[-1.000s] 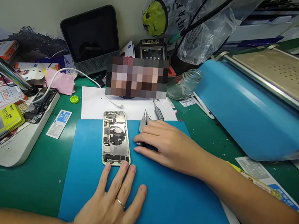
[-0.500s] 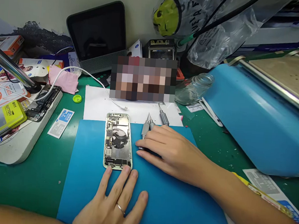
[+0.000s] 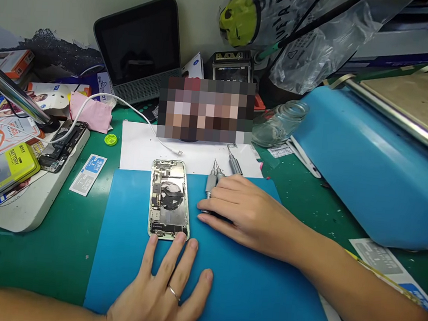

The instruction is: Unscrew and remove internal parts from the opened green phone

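On the blue mat point(image 3: 123, 272) lies an opened smartphone point(image 3: 171, 199), its circuit board and inner parts bare. My left hand point(image 3: 159, 285) is spread flat below it, with fingertips at the phone's lower edge and a ring on one finger. To the phone's right, my right hand point(image 3: 239, 212) is curled over two grey precision screwdrivers point(image 3: 211, 182), thumb and forefinger close together around their handles. Their thin tips point away from me, while the handle ends are mostly hidden under the fingers. Another grey screwdriver point(image 3: 235, 163) lies just beyond that hand.
White paper point(image 3: 137, 147) with a white cable point(image 3: 129, 107) across it lies behind the mat. A second opened phone point(image 3: 61, 146) rests on a white device at left. Farther back stand a dark screen point(image 3: 140, 41) and a glass jar point(image 3: 278, 123). A blue machine point(image 3: 361, 167) fills the right.
My right hand and the two screwdrivers under it have shifted very slightly right. My left hand stays by the phone's lower edge. The whole view has tilted a little.
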Motion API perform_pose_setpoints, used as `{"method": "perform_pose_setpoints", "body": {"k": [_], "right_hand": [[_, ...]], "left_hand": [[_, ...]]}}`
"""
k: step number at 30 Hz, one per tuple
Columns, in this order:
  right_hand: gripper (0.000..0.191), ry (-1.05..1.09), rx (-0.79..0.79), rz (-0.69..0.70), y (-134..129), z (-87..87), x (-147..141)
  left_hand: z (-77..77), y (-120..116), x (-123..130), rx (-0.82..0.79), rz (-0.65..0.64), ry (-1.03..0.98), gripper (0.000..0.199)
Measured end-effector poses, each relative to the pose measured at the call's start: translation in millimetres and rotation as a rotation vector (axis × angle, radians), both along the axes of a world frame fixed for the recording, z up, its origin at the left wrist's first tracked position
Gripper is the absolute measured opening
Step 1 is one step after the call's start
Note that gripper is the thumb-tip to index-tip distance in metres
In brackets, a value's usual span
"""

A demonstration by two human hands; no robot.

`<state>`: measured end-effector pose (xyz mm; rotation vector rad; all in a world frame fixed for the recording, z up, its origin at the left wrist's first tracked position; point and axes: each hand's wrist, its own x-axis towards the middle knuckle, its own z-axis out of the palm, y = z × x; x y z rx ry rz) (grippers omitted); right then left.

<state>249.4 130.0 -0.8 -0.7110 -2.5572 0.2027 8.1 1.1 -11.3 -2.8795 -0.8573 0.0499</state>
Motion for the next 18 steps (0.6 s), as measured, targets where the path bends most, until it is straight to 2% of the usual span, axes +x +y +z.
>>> {"method": "perform_pose_setpoints", "body": {"k": [8,18], "right_hand": [[0.019,-0.029,-0.004,0.036,0.2,0.3,-0.8],[0.019,-0.031,0.002,0.038,0.0,1.1,0.0]], "left_hand": [[-4.2,-0.9,-0.8,-0.014,0.021,-0.018,0.075],[1.3,2.8,-1.0,-0.02,-0.014,-0.024,0.074]]}}
